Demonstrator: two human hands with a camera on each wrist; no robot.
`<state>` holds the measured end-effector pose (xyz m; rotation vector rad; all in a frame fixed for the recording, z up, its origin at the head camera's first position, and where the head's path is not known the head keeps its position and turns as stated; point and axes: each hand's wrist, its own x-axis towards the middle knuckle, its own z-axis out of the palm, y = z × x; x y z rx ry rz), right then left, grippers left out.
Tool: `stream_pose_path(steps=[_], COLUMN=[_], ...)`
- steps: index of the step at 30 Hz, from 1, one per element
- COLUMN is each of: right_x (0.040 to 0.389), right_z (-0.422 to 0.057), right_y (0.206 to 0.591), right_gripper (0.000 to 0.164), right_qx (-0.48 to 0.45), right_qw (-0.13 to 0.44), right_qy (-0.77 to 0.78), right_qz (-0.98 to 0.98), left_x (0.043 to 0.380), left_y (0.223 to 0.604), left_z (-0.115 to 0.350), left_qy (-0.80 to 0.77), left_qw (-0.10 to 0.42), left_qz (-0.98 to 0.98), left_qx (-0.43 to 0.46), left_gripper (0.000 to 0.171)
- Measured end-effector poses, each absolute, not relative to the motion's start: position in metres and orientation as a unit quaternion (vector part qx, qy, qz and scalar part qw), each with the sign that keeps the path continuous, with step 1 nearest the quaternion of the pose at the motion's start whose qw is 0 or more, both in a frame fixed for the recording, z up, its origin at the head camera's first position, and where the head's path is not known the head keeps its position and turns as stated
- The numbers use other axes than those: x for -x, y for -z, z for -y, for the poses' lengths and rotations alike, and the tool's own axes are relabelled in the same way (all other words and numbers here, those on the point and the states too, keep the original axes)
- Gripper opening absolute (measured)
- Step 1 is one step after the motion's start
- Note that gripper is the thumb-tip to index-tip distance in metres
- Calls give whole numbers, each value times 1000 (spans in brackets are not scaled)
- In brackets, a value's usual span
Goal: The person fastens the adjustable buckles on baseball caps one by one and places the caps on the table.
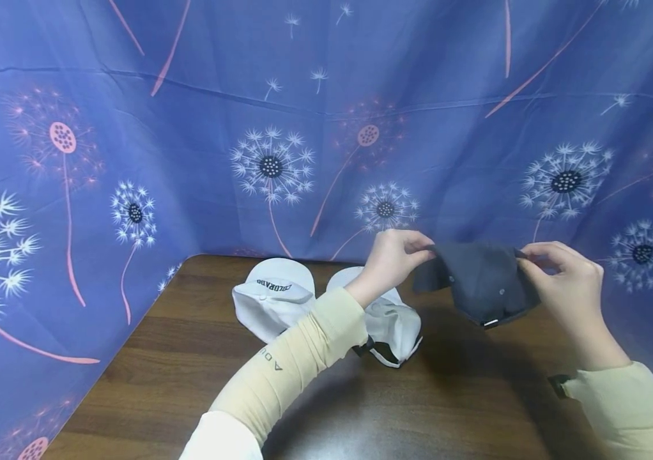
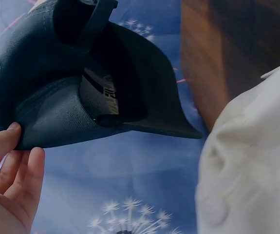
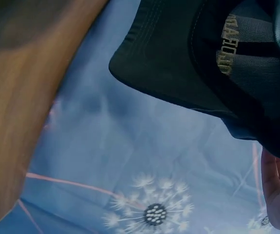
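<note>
A dark baseball cap (image 1: pixel 478 278) hangs above the right part of the table, stretched between both hands. My left hand (image 1: pixel 391 260) pinches its left edge between thumb and fingers; the left wrist view shows the thumb on the cap's (image 2: pixel 52 112) fabric. At the opposite side my right hand (image 1: pixel 570 287) pinches the edge. The cap's hollow inside, brim and back strap show in the left wrist view. In the right wrist view, the brim (image 3: pixel 159 63) and the reversed stitching inside are visible, while part of the right hand (image 3: pixel 278 195) is cut off by the frame.
Two pale caps lie on the wooden table (image 1: pixel 148 364): a white one (image 1: pixel 275 294) lettered COLORADO, and another (image 1: pixel 392 322) partly covered by the left forearm. A blue dandelion-patterned cloth (image 1: pixel 326 160) hangs behind and beside the table.
</note>
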<state>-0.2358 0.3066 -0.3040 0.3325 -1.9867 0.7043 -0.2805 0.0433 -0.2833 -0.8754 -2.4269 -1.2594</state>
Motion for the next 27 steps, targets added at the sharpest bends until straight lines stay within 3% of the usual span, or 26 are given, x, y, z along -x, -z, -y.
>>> stream_pose_path(steps=[21,27], right_x=[237,237], right_z=[-346,-352], right_y=[360,371], right_gripper=[23,21], right_qx=[-137,-109], right_qw=[451,416], right_qy=[-242,-251], right_qz=[848,867], left_x=[276,272], left_y=[342,351], left_z=[-86,-91], left_qy=[416,401], left_qw=[132,137], left_qz=[853,858], left_qx=[287,291], left_gripper=[8,8])
